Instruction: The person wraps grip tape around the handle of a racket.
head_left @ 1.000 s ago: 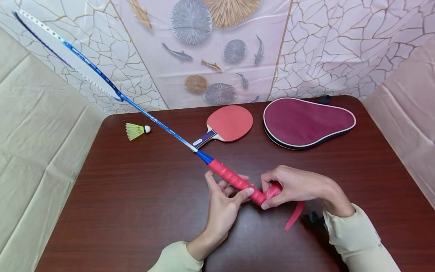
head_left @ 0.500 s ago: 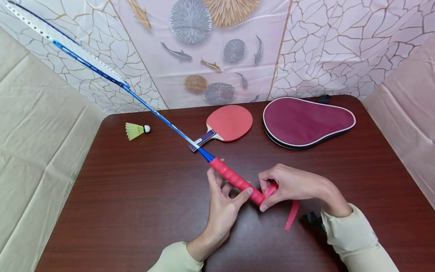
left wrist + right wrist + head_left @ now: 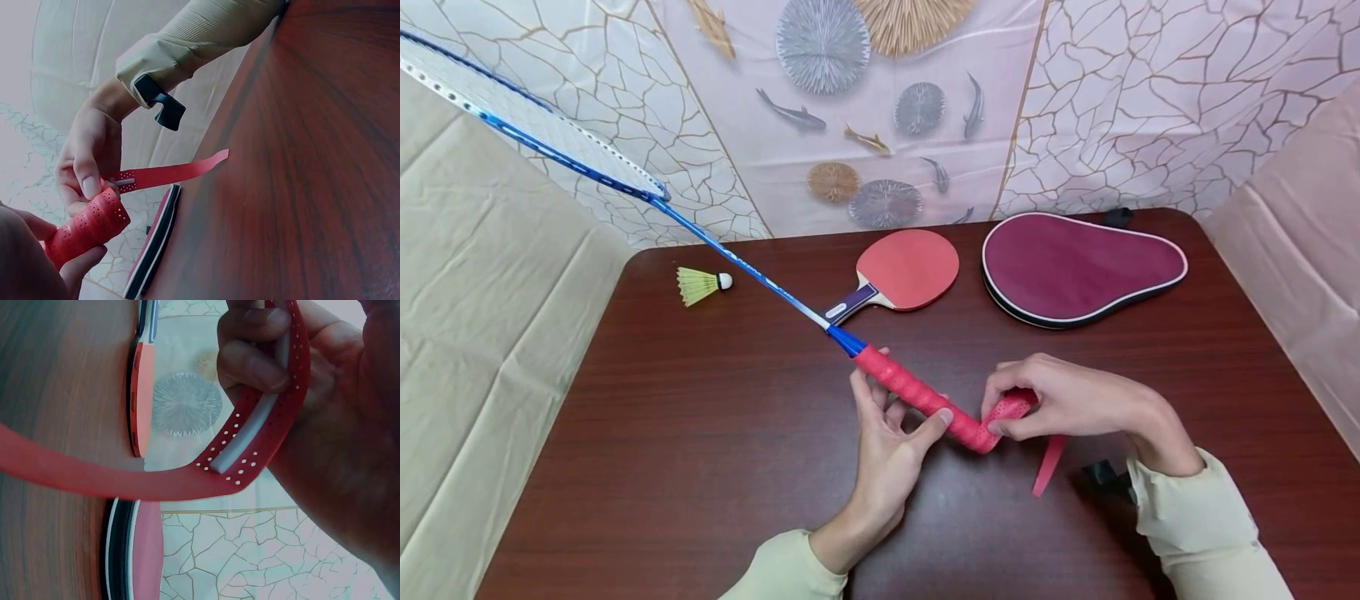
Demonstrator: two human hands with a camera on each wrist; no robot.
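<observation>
A blue and white badminton racket (image 3: 745, 264) slants across the head view, its head at the upper left. Red perforated overgrip tape (image 3: 917, 396) covers its handle in overlapping turns. My left hand (image 3: 887, 454) holds the wrapped handle from below, thumb on the near side near the butt end. Just past that end, my right hand (image 3: 1075, 402) pinches the unwound tape, which bulges between its fingers. The tape's narrow tail (image 3: 1049, 467) hangs below this hand. Up close in the right wrist view, the strip (image 3: 206, 481) shows a white raised rib and rows of holes.
On the brown table (image 3: 700, 433), a yellow shuttlecock (image 3: 700, 285) lies at the back left. A red table tennis bat (image 3: 910, 268) is at the back middle, beside a maroon bat case (image 3: 1082, 267). A black clip-like piece (image 3: 159, 103) sits at the right sleeve.
The racket has turned about its length, so its head shows a different face, lower at the far left. My right hand has drawn slightly right, off the butt end, with the tape.
</observation>
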